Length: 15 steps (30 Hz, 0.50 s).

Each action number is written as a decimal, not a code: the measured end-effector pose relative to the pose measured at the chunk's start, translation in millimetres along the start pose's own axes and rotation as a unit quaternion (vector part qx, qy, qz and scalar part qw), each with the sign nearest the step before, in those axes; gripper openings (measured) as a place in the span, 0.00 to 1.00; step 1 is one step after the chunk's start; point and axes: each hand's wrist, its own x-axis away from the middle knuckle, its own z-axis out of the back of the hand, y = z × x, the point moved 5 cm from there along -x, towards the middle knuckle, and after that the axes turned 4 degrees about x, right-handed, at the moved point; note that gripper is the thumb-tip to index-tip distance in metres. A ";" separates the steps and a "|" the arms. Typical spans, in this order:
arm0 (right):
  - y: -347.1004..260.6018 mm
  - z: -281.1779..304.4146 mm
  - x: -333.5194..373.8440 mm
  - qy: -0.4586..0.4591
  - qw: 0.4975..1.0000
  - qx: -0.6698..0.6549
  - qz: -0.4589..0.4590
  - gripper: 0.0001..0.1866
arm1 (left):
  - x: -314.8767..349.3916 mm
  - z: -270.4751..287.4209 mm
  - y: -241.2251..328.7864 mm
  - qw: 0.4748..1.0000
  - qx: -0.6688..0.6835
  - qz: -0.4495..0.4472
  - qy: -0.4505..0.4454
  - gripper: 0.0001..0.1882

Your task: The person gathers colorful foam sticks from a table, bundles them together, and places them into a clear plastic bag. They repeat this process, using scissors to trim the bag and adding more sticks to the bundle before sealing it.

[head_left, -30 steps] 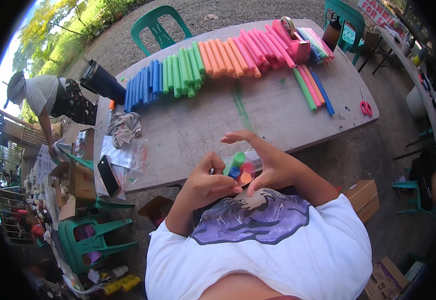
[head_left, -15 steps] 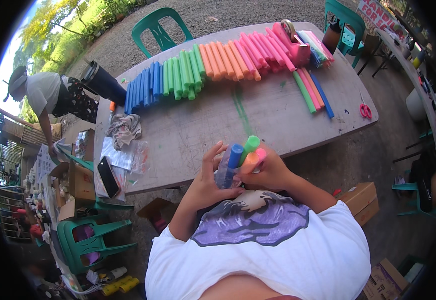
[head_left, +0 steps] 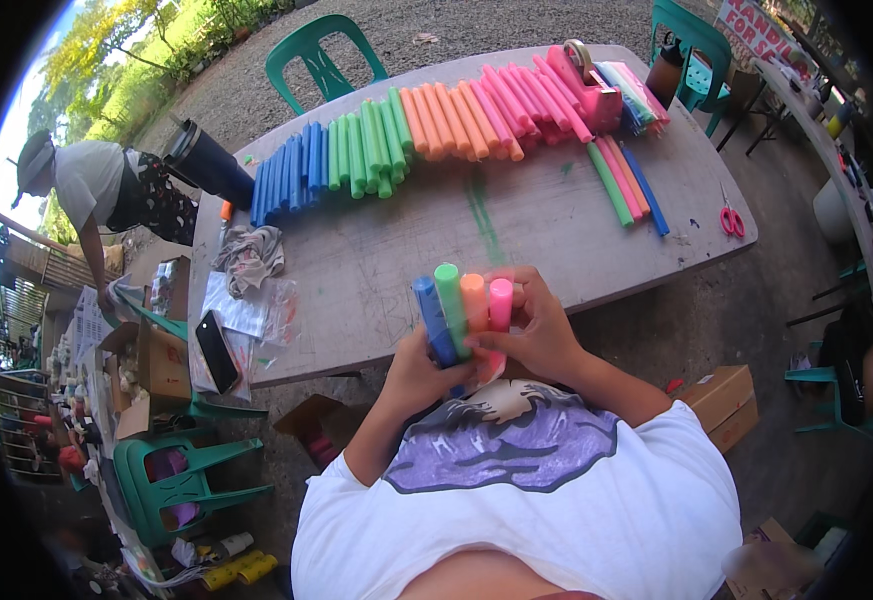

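In front of my chest I hold several coloured candles side by side in what looks like clear plastic. My left hand (head_left: 418,372) is closed round the lower part of the blue candle (head_left: 434,320) at the bundle's left side. Pressing from the other side, my right hand (head_left: 539,335) grips the pink candle (head_left: 499,305), its thumb across the front. Between them stand the green candle (head_left: 449,298) and the orange candle (head_left: 473,300). The lower ends are partly hidden by my fingers. On the table beyond lies a long row of blue, green, orange and pink candles (head_left: 366,150).
The grey table (head_left: 376,250) also bears a pink tape dispenser (head_left: 596,100), packed candles (head_left: 631,95), a loose group of candles (head_left: 611,185), red scissors (head_left: 729,218), a rag (head_left: 248,260), plastic bags (head_left: 239,308), a phone (head_left: 217,352) and a dark tumbler (head_left: 206,165). A person (head_left: 96,190) bends at the left.
The candles in my hands have gone from a tight cluster to a flat side-by-side row. My left fingers have closed round the blue side, and the bundle has shifted slightly left.
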 end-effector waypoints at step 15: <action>-87.8 19.9 -2.4 -0.066 0.864 0.433 0.249 0.08 | 7.4 0.5 17.5 0.990 -0.112 -0.086 -0.017 0.18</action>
